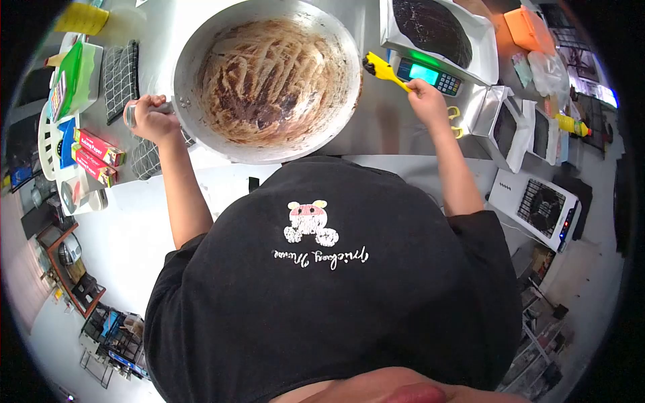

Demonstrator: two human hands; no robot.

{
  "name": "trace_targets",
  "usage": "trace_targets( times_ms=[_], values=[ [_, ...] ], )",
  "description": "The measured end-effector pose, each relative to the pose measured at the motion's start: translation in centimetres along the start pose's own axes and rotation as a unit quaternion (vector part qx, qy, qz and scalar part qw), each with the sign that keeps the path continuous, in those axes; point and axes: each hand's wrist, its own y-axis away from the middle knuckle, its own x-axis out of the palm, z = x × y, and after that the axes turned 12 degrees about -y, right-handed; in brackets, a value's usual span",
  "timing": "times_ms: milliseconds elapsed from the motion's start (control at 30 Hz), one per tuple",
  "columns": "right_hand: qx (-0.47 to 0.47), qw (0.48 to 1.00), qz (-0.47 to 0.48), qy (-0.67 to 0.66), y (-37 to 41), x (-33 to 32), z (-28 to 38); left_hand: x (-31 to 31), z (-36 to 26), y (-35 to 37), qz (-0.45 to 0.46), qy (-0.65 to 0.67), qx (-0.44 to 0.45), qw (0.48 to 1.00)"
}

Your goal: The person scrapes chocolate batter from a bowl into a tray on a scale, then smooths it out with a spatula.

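Observation:
A wide metal pan (pixel 185 74) stands on the steel table, its inside smeared with brown residue and streaked by scraping. My left hand (pixel 153 119) is closed around the pan's side handle (pixel 130 114). In my right hand (pixel 428 103), a yellow spatula (pixel 386 70) points toward the pan's right rim, with dark batter on its head. The spatula is apart from the pan, just in front of a digital scale (pixel 449 83) with a lit green display. A paper-lined tray (pixel 485 40) of dark batter sits at the scale.
Yellow-handled scissors (pixel 456 127) lie right of my right forearm. Paper-lined tins (pixel 510 134) with dark contents stand farther right, near a yellow-capped bottle (pixel 571 125). At left are folded checked cloths (pixel 121 80), baking paper boxes (pixel 97 149) and a green-lidded container (pixel 84 80).

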Motion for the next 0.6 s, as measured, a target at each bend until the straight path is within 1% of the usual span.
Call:
trace_targets(
  times_ms=[67, 100, 133, 167, 233, 300, 333, 367, 400, 467, 500, 533, 567, 600],
  values=[
    [-0.03, 0.999, 0.022, -0.004, -0.2, 0.7, -0.6, -1.0, 1.0, -0.7, -0.002, -0.006, 0.01, 1.0],
    [-0.03, 0.999, 0.018, -0.007, 0.1, 0.8, -0.5, -0.6, 0.9, -0.6, -0.008, -0.009, 0.017, 1.0],
    [-0.019, 0.999, 0.05, -0.003, 0.6, 0.7, -0.4, -0.3, 0.7, -0.2, -0.03, -0.01, 0.011, 0.999],
    [-0.008, 0.997, 0.08, 0.003, 1.2, 0.4, -0.2, -0.1, 0.7, 0.0, -0.026, -0.006, 0.012, 1.0],
    [-0.049, 0.992, 0.116, -0.019, 2.7, 0.5, -0.5, -0.5, 1.1, -0.1, -0.035, -0.017, 0.014, 0.999],
    [-0.048, 0.982, 0.18, -0.025, 4.3, 0.4, 0.2, -0.8, 1.3, -0.1, -0.035, -0.01, 0.015, 0.999],
    [-0.049, 0.983, 0.177, -0.025, 4.8, 0.0, 1.2, -1.0, 1.5, 0.0, -0.047, -0.027, 0.022, 0.998],
    [-0.046, 0.985, 0.157, -0.058, 5.0, -0.6, 2.4, -1.2, 1.7, -0.1, -0.061, -0.043, 0.03, 0.997],
    [-0.044, 0.985, 0.137, -0.091, 4.7, -1.5, 3.4, -1.5, 2.2, -0.3, -0.102, -0.044, 0.035, 0.993],
    [-0.08, 0.992, 0.005, -0.101, 2.7, -4.0, 3.9, -2.5, 3.3, -0.4, -0.117, -0.038, 0.058, 0.991],
    [-0.072, 0.994, -0.084, -0.006, 0.8, -5.4, 3.0, -2.6, 3.7, -0.3, -0.132, -0.037, 0.075, 0.988],
    [-0.049, 0.988, -0.142, -0.041, -3.0, -9.7, 3.7, -1.6, 3.6, 0.0, -0.203, -0.03, 0.041, 0.978],
    [-0.089, 0.981, -0.168, -0.029, -5.3, -11.4, 1.8, -1.1, 3.6, 0.1, -0.202, -0.024, 0.043, 0.978],
    [-0.095, 0.978, -0.176, 0.057, -7.6, -12.8, 0.4, -0.7, 3.5, 0.2, -0.227, -0.045, 0.048, 0.972]
  ],
)
